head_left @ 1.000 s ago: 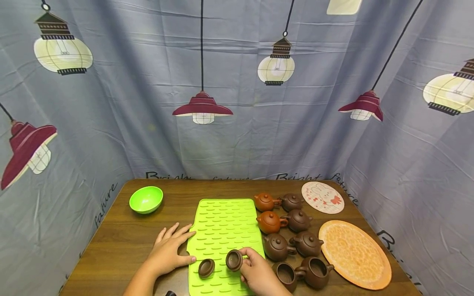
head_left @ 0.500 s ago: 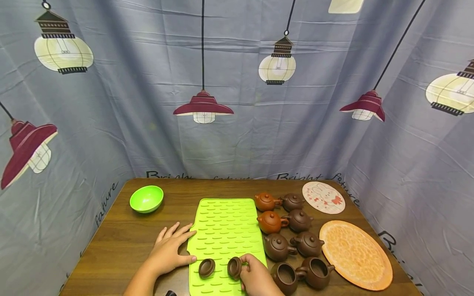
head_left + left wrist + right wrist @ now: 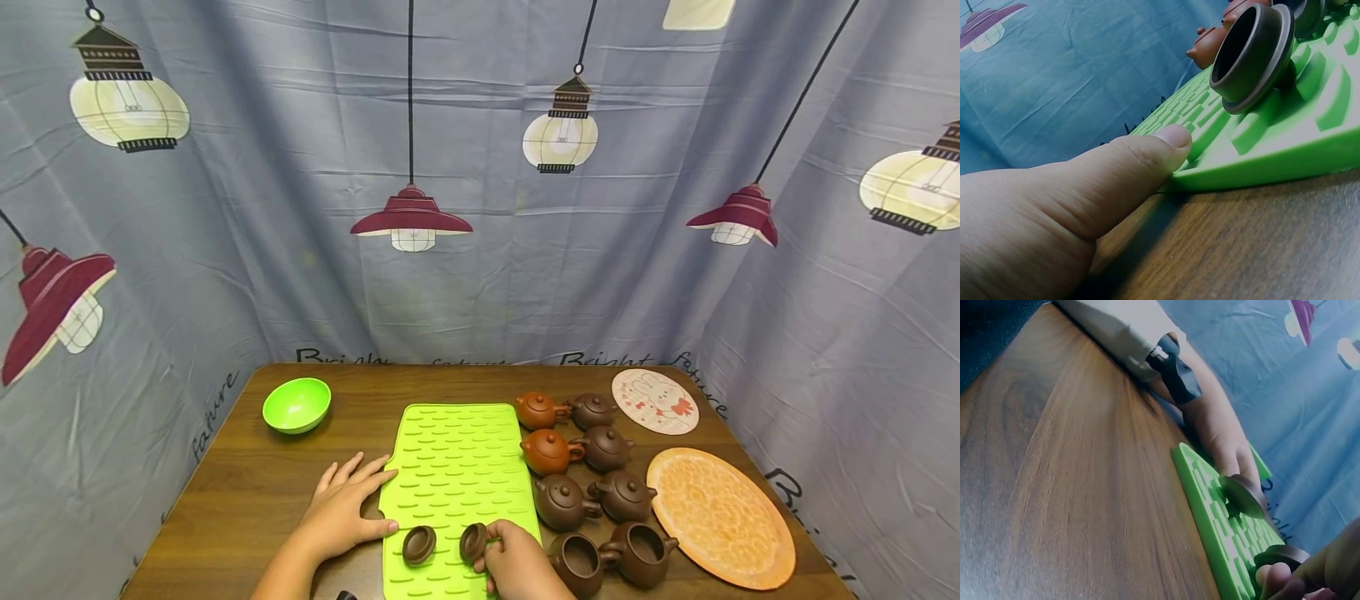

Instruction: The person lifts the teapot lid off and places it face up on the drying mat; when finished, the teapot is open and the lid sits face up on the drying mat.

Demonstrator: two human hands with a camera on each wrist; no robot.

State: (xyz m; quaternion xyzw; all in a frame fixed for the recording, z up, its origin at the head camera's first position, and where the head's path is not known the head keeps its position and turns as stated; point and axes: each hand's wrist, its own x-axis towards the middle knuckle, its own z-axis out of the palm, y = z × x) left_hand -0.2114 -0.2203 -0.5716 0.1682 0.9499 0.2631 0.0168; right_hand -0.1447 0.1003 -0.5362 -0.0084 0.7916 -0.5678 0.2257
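On the green ridged mat (image 3: 461,467), my right hand (image 3: 521,562) pinches a dark brown teapot lid (image 3: 472,543) by its edge, hollow side facing up and left. A second brown lid (image 3: 418,545) lies tilted on the mat just left of it, its raised inner rim showing large in the left wrist view. My left hand (image 3: 337,512) is flat with fingers spread, its thumb and fingertips on the mat's left edge. Right of my right hand stand two uncovered brown teapots, a nearer-left one (image 3: 581,583) and another (image 3: 645,575) beside it.
Behind the uncovered pots stand lidded ones, brown (image 3: 558,502) and orange-red (image 3: 549,452), in two columns along the mat's right side. A green bowl (image 3: 296,406) is at the back left. An orange oval placemat (image 3: 720,517) and a round rabbit mat (image 3: 654,401) lie at the right.
My right hand has brought the held lid down close to the mat beside the other lid, tipping it on the way. My left hand has stayed in place.
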